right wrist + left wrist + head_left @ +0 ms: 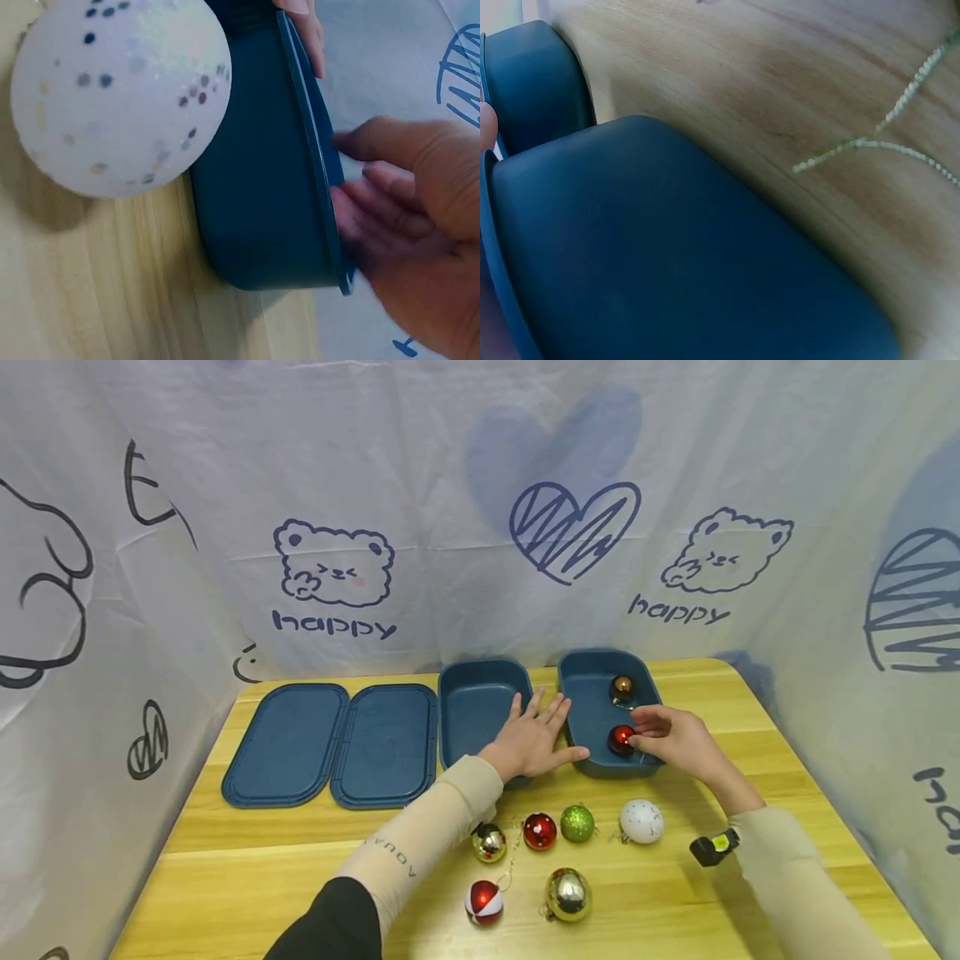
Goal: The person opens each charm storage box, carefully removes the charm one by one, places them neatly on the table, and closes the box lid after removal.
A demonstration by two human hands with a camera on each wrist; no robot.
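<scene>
My left hand [528,742] lies spread across the neighbouring rims of two dark blue bins, fingers straight; its thumb reaches the right bin [585,727]. A fingertip [486,126] shows at the rim in the left wrist view. My right hand [671,742] reaches over the right bin's near right rim, fingers loosely bent. Inside that bin, a shiny red Christmas ball [621,740] sits right at the right thumb tip, and a brown ball [622,687] lies farther back. In the right wrist view, the bin wall [259,165] hides the red ball from sight.
The left bin [480,710] stands beside two flat blue lids [288,743]. In front lie several ornaments, including a red ball [539,832], a green one [577,822], a white speckled one [641,822], gold ones [567,894] and a red-and-white one [483,902].
</scene>
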